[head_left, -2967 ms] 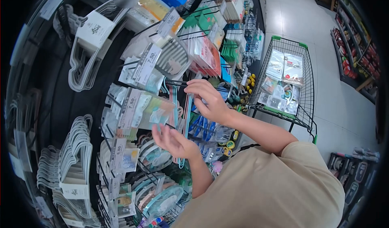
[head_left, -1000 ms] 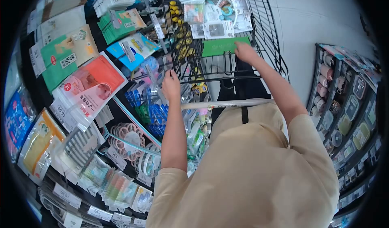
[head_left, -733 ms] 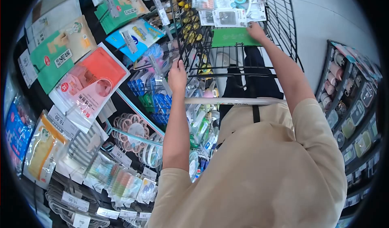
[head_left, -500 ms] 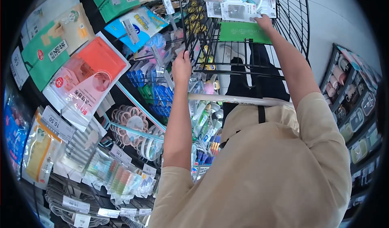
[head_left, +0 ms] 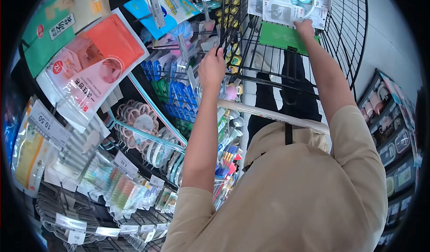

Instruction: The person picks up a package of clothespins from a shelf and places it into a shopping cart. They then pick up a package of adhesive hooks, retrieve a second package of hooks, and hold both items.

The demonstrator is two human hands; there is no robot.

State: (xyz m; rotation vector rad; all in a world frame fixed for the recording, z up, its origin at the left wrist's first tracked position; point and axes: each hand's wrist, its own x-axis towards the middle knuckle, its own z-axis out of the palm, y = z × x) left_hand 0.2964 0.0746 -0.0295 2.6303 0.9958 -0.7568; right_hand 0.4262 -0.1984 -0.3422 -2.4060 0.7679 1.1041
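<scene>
The left hand (head_left: 212, 68) is closed around a top wire on the near corner of the cart (head_left: 349, 37), fingers curled over it. The right hand (head_left: 306, 28) reaches deeper into the cart, to the white packets (head_left: 280, 12) lying just beyond the green panel (head_left: 280, 37). Its fingertips sit against the lower edge of one packet. Whether they pinch it or only press on it cannot be told from here.

To do this reach well, the left hand should probably hold the cart steady so it does not roll away from the stretched right arm. The right hand would do best to take one packet by its edge, thumb under and fingers on top. The packets overlap loosely and look slippery, so a careless grab could drag a neighbouring packet along with it.

The handle bar (head_left: 273, 115) crosses on the near side of the cart, close to the person's chest.

Left of the cart, hooks hold blue clips (head_left: 179, 99) and a red bag (head_left: 96, 59) printed with white Chinese characters. Farther left of the cart a price tag (head_left: 47, 125) reads "10 50". The packets' own print is too small to read.
</scene>
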